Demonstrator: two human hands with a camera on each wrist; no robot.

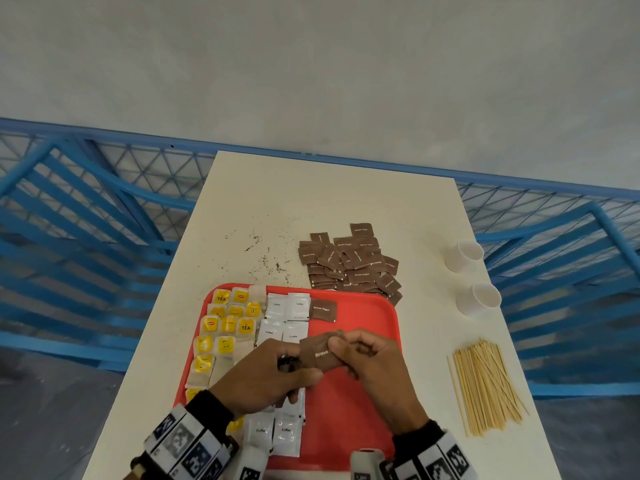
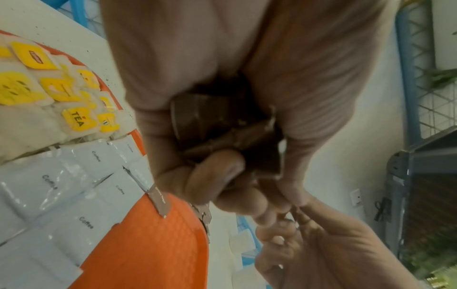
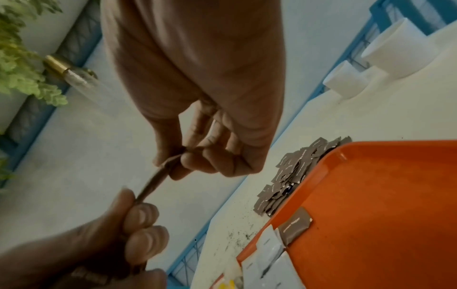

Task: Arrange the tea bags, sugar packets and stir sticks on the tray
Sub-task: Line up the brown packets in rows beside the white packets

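Brown paper showed between both hands: a sugar packet point(image 1: 317, 353) hung over the red tray point(image 1: 360, 403), pinched by the right hand point(image 1: 372, 367) at its 3 o'clock edge while the left hand point(image 1: 268, 374) clenched more brown packets at 9 o'clock. One sugar packet already on the tray point(image 1: 322, 309) lay at 12 o'clock from the fingers, beside white coffee sachets point(image 1: 287, 305) and yellow tea bags point(image 1: 228, 323). The loose sugar pile point(image 1: 349, 263) stayed on the desk point(image 1: 311, 195), stir sticks point(image 1: 486, 386) at 3 o'clock.
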